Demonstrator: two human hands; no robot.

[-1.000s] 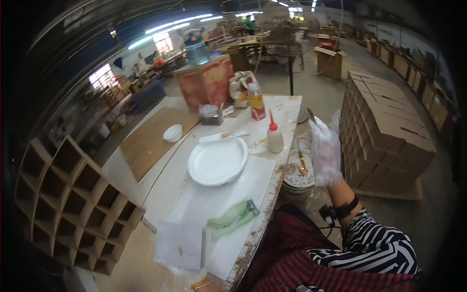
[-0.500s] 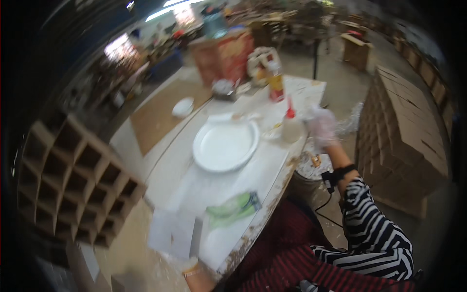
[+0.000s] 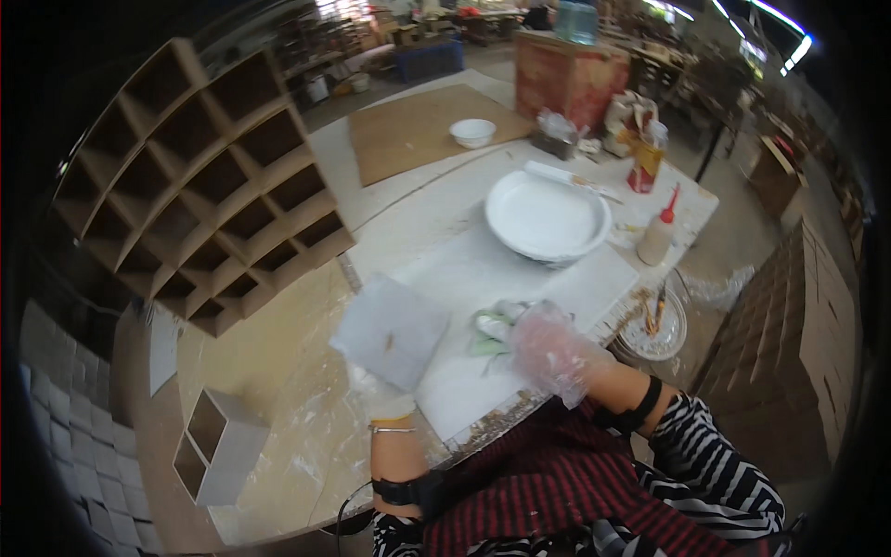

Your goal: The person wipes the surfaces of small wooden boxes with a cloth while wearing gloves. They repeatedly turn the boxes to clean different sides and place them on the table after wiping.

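My left hand (image 3: 379, 397), in a clear glove, is at the lower edge of a pale grey-white square panel (image 3: 390, 331) with a small brown mark. It holds the panel tilted above the table edge; the fingers are mostly hidden behind it. In a loose clear plastic glove, my right hand (image 3: 552, 348) is closed over a soft green-and-white crumpled piece (image 3: 492, 331), a cloth or packet, on the white table sheet (image 3: 464, 274). The fingertips are blurred. Beyond the hands stands a round white basin (image 3: 548, 218), with a white-headed brush or roller (image 3: 566, 176) along its far rim.
A glue bottle with red nozzle (image 3: 657, 239) and a red-yellow bottle (image 3: 647, 162) stand right of the basin. A white bowl (image 3: 472, 133) sits on brown board. Left are a compartmented wooden rack (image 3: 218, 209) and a small two-compartment box (image 3: 237, 450). A bucket (image 3: 682, 325) stands right, below the table.
My view has swung left. My right hand has come from beside the glue bottle down onto the green-and-white piece. The panel at my left hand has lifted and turned.
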